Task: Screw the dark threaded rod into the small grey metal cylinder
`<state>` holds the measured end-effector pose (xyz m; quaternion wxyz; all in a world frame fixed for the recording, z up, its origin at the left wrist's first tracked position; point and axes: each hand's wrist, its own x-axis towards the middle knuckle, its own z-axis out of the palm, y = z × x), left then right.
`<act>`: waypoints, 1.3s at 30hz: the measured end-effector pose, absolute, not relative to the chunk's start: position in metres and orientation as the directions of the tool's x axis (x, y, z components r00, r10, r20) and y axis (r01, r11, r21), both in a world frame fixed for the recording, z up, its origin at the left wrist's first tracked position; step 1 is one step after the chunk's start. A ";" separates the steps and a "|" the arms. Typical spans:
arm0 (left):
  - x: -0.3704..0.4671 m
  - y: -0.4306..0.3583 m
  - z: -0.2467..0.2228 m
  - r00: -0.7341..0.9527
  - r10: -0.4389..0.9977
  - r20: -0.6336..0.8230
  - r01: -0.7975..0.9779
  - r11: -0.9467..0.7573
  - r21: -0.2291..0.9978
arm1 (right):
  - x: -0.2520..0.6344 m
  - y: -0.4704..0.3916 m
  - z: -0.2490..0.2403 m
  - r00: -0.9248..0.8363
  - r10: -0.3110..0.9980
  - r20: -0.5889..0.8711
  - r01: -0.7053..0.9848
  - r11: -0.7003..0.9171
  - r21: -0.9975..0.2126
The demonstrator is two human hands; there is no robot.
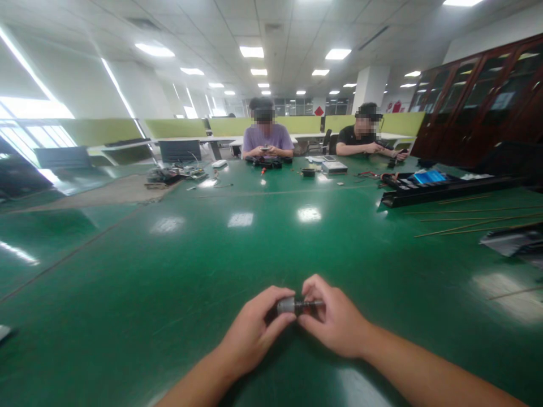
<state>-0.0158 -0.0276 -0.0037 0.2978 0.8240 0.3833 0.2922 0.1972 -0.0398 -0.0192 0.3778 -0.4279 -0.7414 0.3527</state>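
A small cylindrical metal part (287, 306), grey at its left end and dark and ridged toward the right, lies sideways just above the green table (203, 254). My left hand (258, 322) is closed round its grey end, thumb below and fingers above. Round the darker right end, my right hand (333, 316) has its thumb and fingers curled. The two hands nearly meet at the middle of the part. Its exact kind is too blurred to tell.
Across the table sit two people, one in a purple shirt (275, 137), one in a black shirt (348, 135). Electronic parts (169, 174) lie far left, a grey box (335, 167) far centre. At right are a long black tray (445, 191) and thin sticks (466, 219).
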 end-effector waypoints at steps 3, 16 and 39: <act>-0.016 -0.028 -0.005 0.527 0.812 0.253 0.461 -0.523 0.717 | 0.198 -0.040 -0.019 -0.354 0.899 0.256 0.375 0.388 -0.842; -0.015 -0.027 -0.002 0.539 0.804 0.254 0.478 -0.539 0.693 | 0.198 -0.041 -0.013 -0.369 0.894 0.254 0.407 0.401 -0.820; -0.012 -0.030 -0.003 0.514 0.820 0.251 0.575 -0.547 0.608 | 0.198 -0.037 -0.009 -0.335 0.906 0.259 0.330 0.370 -0.868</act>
